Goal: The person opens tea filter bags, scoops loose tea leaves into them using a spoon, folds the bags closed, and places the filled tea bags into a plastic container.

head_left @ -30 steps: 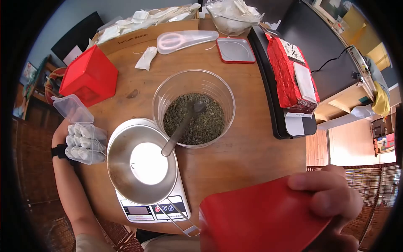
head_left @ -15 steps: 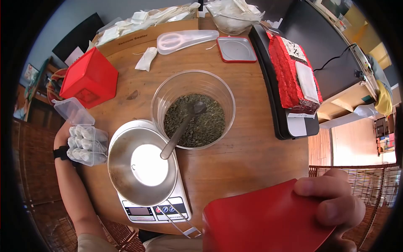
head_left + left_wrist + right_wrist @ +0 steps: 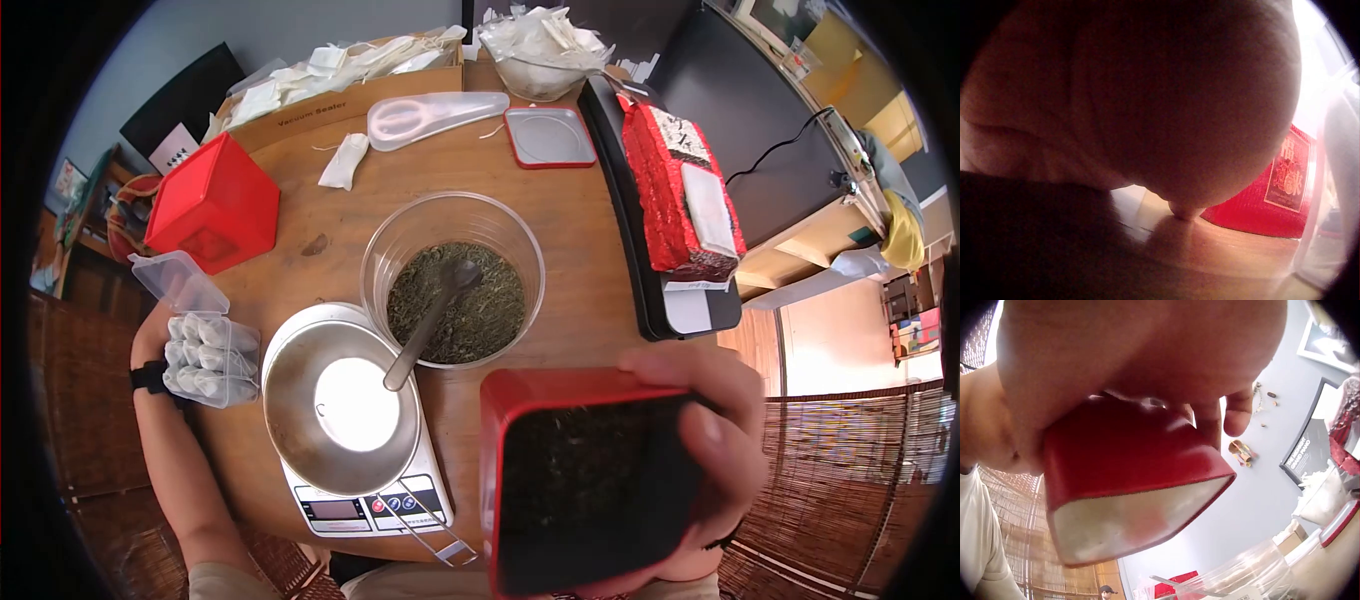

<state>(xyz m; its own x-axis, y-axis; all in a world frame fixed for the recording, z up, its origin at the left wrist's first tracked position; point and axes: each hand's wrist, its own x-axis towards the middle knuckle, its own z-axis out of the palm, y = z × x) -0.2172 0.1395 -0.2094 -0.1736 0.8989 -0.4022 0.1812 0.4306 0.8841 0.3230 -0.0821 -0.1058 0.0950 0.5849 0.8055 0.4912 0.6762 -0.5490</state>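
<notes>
1. Red tin, held up over the near right part of the worktop, its dark mouth facing the wearer; dark, leaf-like contents seem to show inside.
2. The right hand grips it from the right, its fingers and thumb clamped on the wall and edge. The tin thus lies directly left of that palm, touching it. Its depth runs from the mouth back to a pale base, seen in the right wrist view; which side is longest cannot be told.
3. The left hand is well apart, at the left edge, beside and partly behind a clear box of white pouches. Whether its fingers are apart or together cannot be told.
4. A clear tub of dried leaves, with a spoon leaning in it, lies left of the tin and farther off.
5. Also left of the tin, a steel pan sits on a white scale.
6. At the far side lies a flat red-rimmed lid.
</notes>
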